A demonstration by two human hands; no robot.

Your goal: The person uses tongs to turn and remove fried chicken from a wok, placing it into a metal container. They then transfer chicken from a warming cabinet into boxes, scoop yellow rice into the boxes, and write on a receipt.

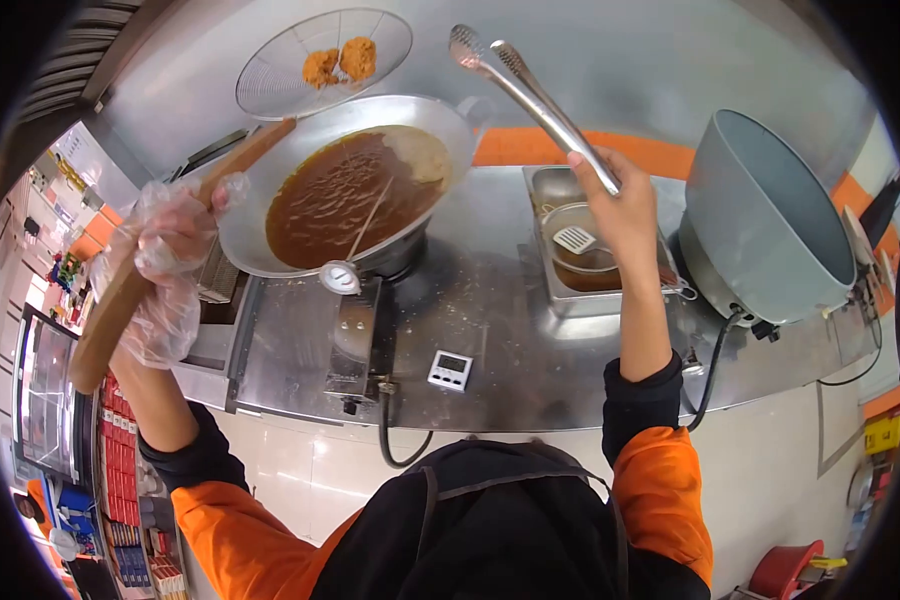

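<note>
My left hand, in a clear plastic glove, is closed around the wooden handle of a wire skimmer. Two fried, golden-brown pieces lie in the skimmer, which is held above the far side of a large wok. Dark oil fills the wok, with pale foam at its right side. A dial thermometer rests at the wok's near rim, its stem over the oil. My bare right hand grips metal tongs; their tips are apart and hold nothing.
A steel container with a strainer stands right of the wok. Farther right is a large grey pot. A white timer lies near the counter's front edge. Black hoses hang at the front.
</note>
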